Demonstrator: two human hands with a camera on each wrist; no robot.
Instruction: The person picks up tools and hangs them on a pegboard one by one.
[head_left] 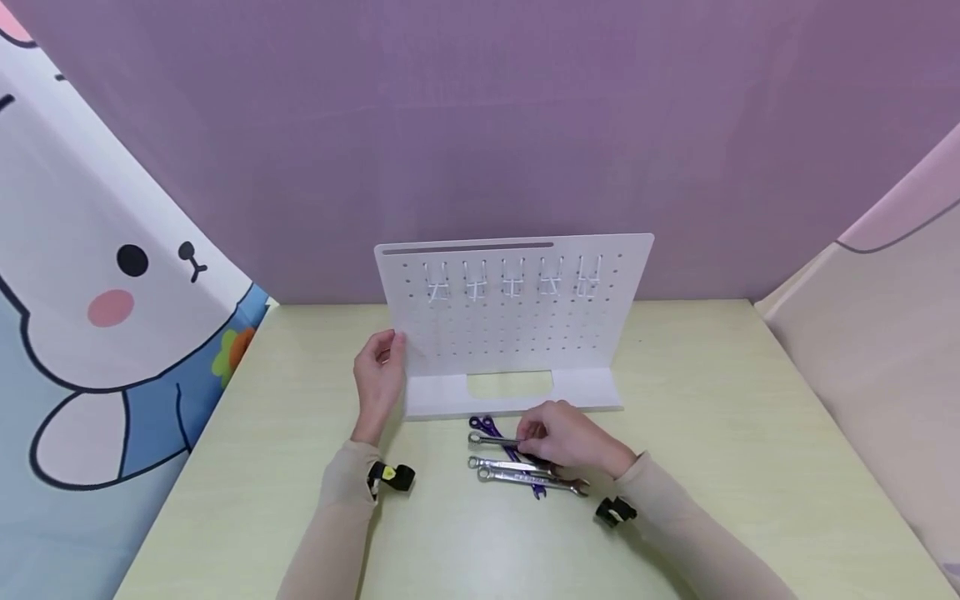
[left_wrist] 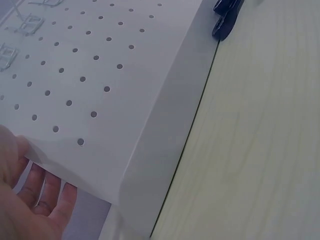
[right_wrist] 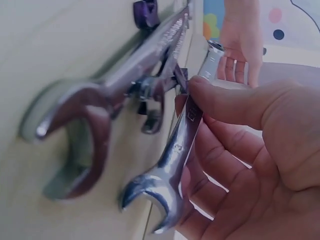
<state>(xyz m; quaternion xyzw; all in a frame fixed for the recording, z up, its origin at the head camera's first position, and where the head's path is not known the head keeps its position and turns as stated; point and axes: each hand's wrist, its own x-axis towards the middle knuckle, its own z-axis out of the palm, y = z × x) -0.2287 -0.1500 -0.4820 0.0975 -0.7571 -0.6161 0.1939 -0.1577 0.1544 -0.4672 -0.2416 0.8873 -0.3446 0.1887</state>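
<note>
A white pegboard stand [head_left: 577, 333] stands upright on its flat base. My left hand [head_left: 378, 379] holds its left edge; in the left wrist view the thumb [left_wrist: 22, 147] lies at the front face and the other fingers reach behind. In front of the base, my right hand [head_left: 570, 437] pinches a silver combination wrench [right_wrist: 177, 145] between thumb and fingers, its open end towards the right wrist camera. Beneath and beside it on the table lie two more silver wrenches [head_left: 525, 478] and purple wrenches [head_left: 487, 425], crossing one another.
Several clear hooks [head_left: 512, 279] line the upper part of the board. The pale wood table [head_left: 712, 433] meets a purple cloth [head_left: 510, 125] behind the stand. A cartoon-printed cloth [head_left: 75, 333] hangs at the left.
</note>
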